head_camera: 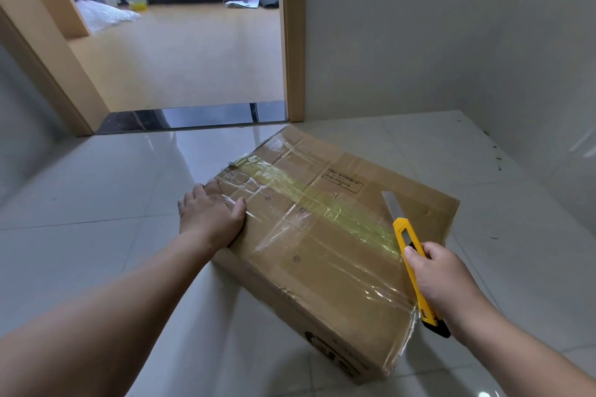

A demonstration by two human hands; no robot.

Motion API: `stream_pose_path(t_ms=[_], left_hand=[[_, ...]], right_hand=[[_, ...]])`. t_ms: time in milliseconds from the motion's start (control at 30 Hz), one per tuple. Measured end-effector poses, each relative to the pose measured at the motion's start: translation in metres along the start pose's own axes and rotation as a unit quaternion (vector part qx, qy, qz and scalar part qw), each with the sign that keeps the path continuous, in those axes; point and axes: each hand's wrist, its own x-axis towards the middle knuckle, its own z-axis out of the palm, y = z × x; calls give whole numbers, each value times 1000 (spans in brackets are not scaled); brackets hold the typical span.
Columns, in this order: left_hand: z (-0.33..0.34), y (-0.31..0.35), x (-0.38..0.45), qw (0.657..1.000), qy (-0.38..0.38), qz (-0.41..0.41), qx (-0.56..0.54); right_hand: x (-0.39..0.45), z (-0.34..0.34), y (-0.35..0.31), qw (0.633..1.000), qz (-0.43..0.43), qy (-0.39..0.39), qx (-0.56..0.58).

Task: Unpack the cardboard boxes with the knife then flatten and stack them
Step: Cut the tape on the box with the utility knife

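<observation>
Glossy grey floor tiles [96,190] carry everything, with a doorway [180,42] to a wood-floored room beyond and plain walls on your right.

Your right hand [448,280] is wrapped around the yellow knife [416,271], thumb up near the slider, so that grip is full and firm on the handle. The blade [391,205] is run well out and hangs over the far right part of the box top, near the right end of the yellowish tape strip [322,200]; whether the tip touches the cardboard cannot be told. Your left hand [211,213] lies flat with straight fingers on the left edge of the cardboard box [322,235], pressing it down, thumb on the top face.

The box sits on the floor between your arms, still sealed, with clear tape crossing the yellowish strip along the centre seam.

By the look of it you are at the opening step: cutting the tape. The next move calls for setting the tip into the seam at the right end and drawing it along the strip, shallow enough to spare the contents. Keep your left hand clear of that line.
</observation>
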Motion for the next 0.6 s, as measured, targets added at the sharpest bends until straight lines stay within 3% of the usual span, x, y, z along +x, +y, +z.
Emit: stream_pose_path(t_ms=[333,467,600], left_hand=[[-16,-25,-94,999,15,-38,8],[-25,-22,-90,1000,8,-18,13],[-31,-11,-75,995,-10,22,-94]], right_hand=[[-57,-20,31,996,-2,-55,-75],[-55,-34,28,992,-29,-15,-120],[-49,-47,18,978,-120,32,-167]])
